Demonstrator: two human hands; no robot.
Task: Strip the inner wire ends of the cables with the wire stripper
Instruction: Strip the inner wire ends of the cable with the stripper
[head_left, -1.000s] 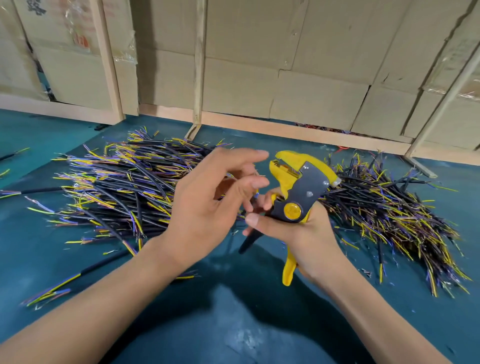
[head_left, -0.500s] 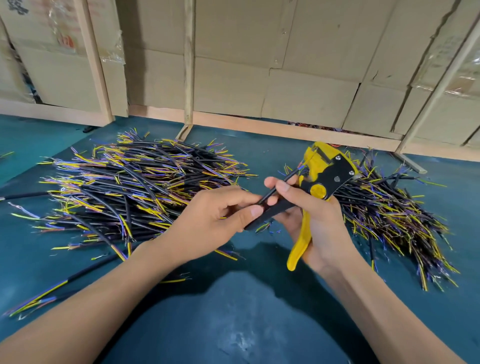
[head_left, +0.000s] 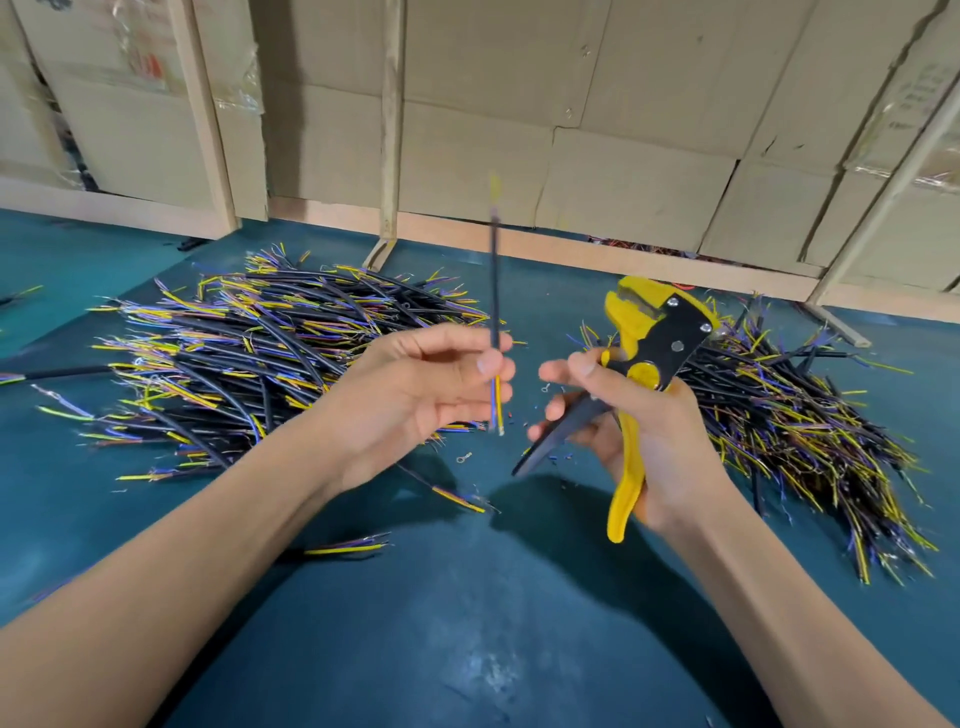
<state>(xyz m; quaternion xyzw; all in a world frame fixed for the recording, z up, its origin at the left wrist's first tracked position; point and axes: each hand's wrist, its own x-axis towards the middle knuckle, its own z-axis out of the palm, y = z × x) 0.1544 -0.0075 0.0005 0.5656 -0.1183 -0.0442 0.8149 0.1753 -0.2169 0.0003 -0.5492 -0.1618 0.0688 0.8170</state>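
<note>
Nearest the camera, two bare forearms reach forward over a dark teal table mat. Left hand is palm-up, thumb and forefinger pinching a single black cable near its lower end; the remaining fingers are loosely curled below. Cable stands close to upright, blurred along its length. Yellow and blue inner wires hang from its lower end below the pinch; a yellow tip shows at the top end, also blurred.

Right hand grips the wire stripper, fingers wrapped round the yellow handle, which sticks out below the palm. Its black handle juts down-left past the fingertips. Stripper head, yellow and black, points up and away. Whether its mouth is parted or closed cannot be told. Cable and stripper are apart, not touching.

Between and below the hands: small bits of stripped insulation scattered on the mat, plus a few loose cable pieces near the left wrist.

Farther out, left: large heap of black cables with yellow, blue and purple inner wires fanned at the ends. Farther out, right: second heap, just behind the right hand.

Back edge: a pale wooden rail along the mat, upright wooden struts, and cardboard panels behind them.
</note>
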